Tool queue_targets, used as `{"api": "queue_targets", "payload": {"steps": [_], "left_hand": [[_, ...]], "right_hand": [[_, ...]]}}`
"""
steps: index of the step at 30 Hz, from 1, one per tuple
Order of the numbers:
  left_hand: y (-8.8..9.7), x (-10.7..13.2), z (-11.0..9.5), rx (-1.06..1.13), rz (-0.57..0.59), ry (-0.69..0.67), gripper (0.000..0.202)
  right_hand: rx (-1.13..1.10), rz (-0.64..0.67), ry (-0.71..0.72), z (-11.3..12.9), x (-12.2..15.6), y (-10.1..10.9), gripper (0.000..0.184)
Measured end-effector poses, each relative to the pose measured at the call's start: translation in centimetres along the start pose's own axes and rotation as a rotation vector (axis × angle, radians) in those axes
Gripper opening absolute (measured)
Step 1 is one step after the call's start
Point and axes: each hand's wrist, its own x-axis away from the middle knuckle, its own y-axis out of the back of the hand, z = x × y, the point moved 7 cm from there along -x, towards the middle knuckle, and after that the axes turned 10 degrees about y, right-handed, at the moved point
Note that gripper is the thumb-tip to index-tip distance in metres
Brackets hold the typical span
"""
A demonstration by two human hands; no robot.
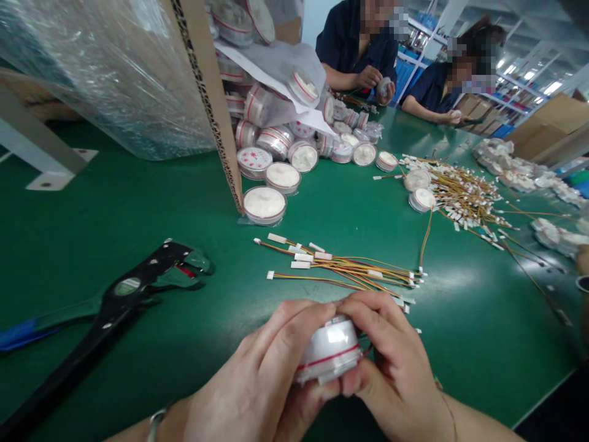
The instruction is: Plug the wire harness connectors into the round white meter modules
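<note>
Both hands, left hand (257, 374) and right hand (396, 368), close their grip around a round white module (329, 350) at lower centre; wire harnesses (340, 267) lie just above on the green desk (115, 215).

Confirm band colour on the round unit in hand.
Red, on the white round unit; head view.

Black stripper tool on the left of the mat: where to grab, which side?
Take the black tool by its two long handles, both in one grip, coming from the near left. It lies flat on the green mat with its jawed head pointing up-right toward the wire bundle. The handles splay toward the near-left corner with nothing lying on them.
</note>
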Motion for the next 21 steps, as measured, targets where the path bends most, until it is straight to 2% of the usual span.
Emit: {"api": "queue_targets", "payload": {"steps": [3, 7, 12, 14, 18, 21], "left_hand": [[-0.4, -0.6, 0.6, 0.106, 0.029, 0.015, 0.053], [-0.8, -0.7, 0.8, 0.163, 0.052, 0.016, 0.056], [-0.8, -0.4, 0.7, 0.224, 0.055, 0.009, 0.058], [-0.7, -0.3, 0.6, 0.267, 0.043, -0.02, 0.06], [-0.9, -0.5, 0.4, 0.297, 0.044, -0.049, 0.059], [-1.2, -0.5, 0.1, 0.289, 0.05, -0.045, 0.071]], "right_hand": [[-0.018, 0.08, -0.025, -0.8, 0.0, -0.3, 0.046], [0.064, 0.188, 0.077, -0.8, 0.0, -0.3, 0.056], [0.082, 0.283, 0.17, -0.4, -0.1, -0.5, 0.058], [0.103, 0.269, 0.188, -0.2, -0.2, -0.4, 0.06], [0.168, 0.134, 0.228, 0.3, -0.3, 0.1, 0.061], [0.18, 0.064, 0.241, 0.8, -0.5, 0.2, 0.057]]}}
